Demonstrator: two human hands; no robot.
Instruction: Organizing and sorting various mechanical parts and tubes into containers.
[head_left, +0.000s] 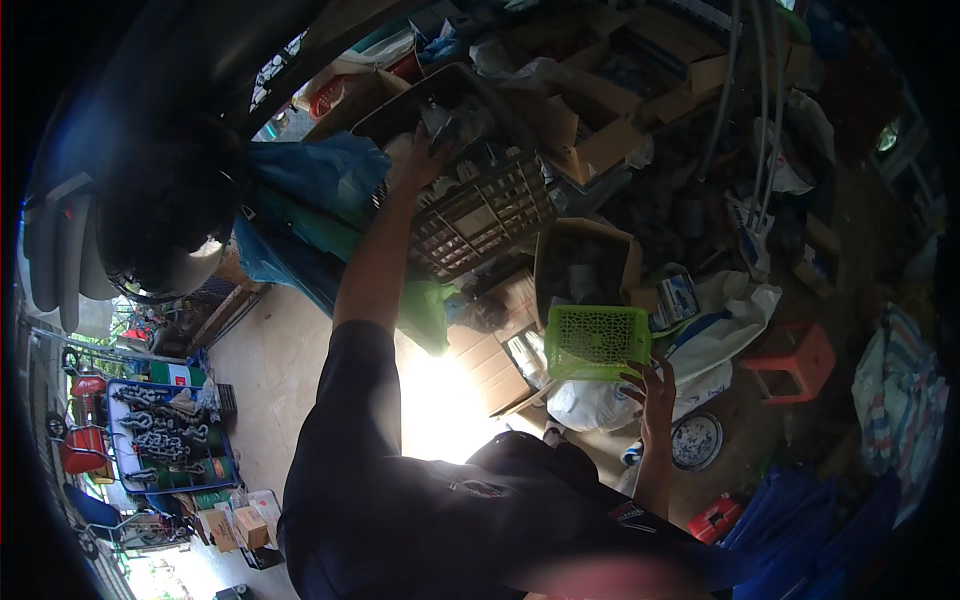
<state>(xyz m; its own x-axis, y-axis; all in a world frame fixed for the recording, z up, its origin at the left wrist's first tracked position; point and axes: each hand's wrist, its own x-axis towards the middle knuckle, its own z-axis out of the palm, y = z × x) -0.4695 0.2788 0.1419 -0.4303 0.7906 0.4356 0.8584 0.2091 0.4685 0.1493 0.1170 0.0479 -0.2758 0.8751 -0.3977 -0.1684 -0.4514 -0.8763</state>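
Observation:
My left hand (429, 159) reaches out into a dark plastic crate (480, 217) with slatted sides, among clear plastic bags (450, 124) and small pale pieces. Its fingers are in shadow, so whether they hold anything is unclear. My right hand (651, 386) is at the lower right corner of a bright green plastic basket (598, 343) with a lattice bottom. Its fingers are spread and some overlap the basket's corner; a grip on it cannot be made out. Just above the basket stands an open cardboard box (589, 259) with grey pieces inside.
Blue plastic sheeting (315, 169) hangs left of the crate. Right of the basket are a white sack (739, 300), a red plastic stool (791, 362) and a round metal pan (697, 442). More cardboard boxes (607, 146) lie farther off. A blue-rimmed tray (112, 442) of chains and shackles stands far left.

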